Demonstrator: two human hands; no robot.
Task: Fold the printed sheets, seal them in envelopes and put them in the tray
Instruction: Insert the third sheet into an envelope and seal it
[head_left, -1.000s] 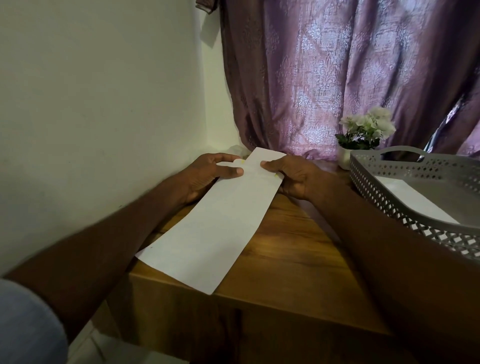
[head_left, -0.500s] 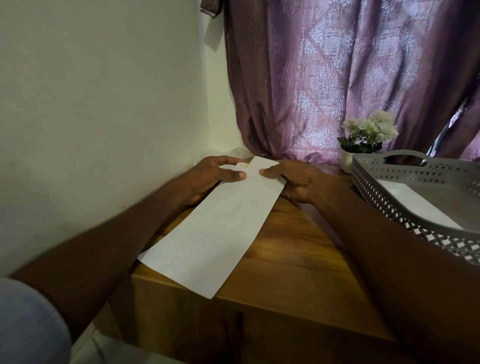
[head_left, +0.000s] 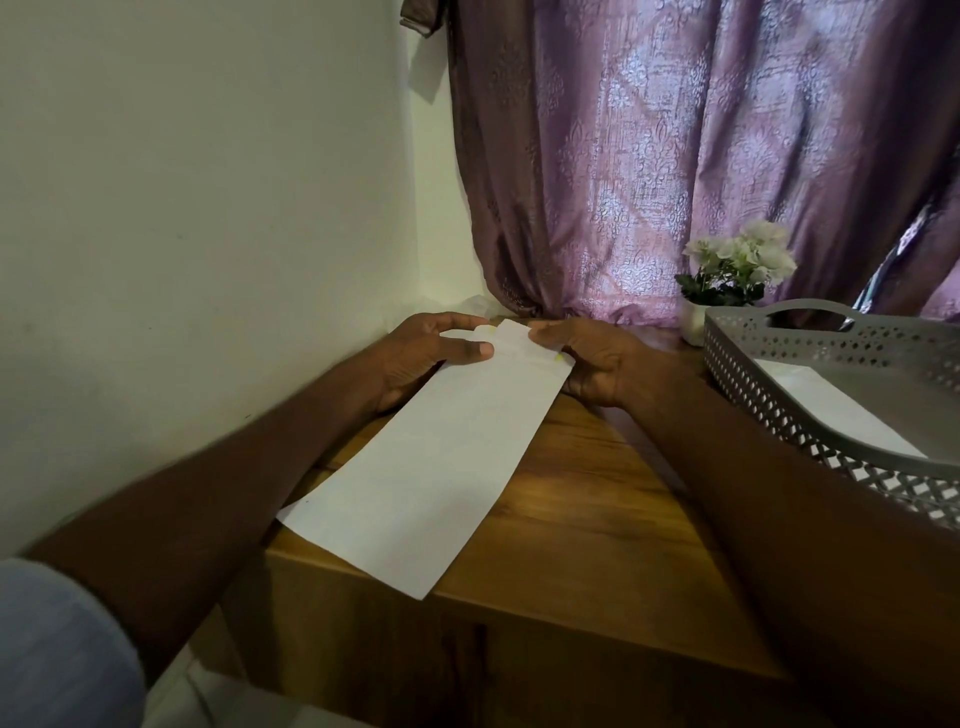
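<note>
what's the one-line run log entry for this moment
step: sealing envelope flap | left hand: holds far end | right hand: pinches flap | tray: one white envelope inside | surface: wooden table

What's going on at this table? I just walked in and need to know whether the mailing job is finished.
Not finished. A person is working on a long white envelope that lies on the wooden table, its near corner overhanging the edge. The left hand and right hand pinch its far end, where the flap is, apparently sealing it. At the right stands a grey perforated plastic tray with at least one white envelope already inside.
</note>
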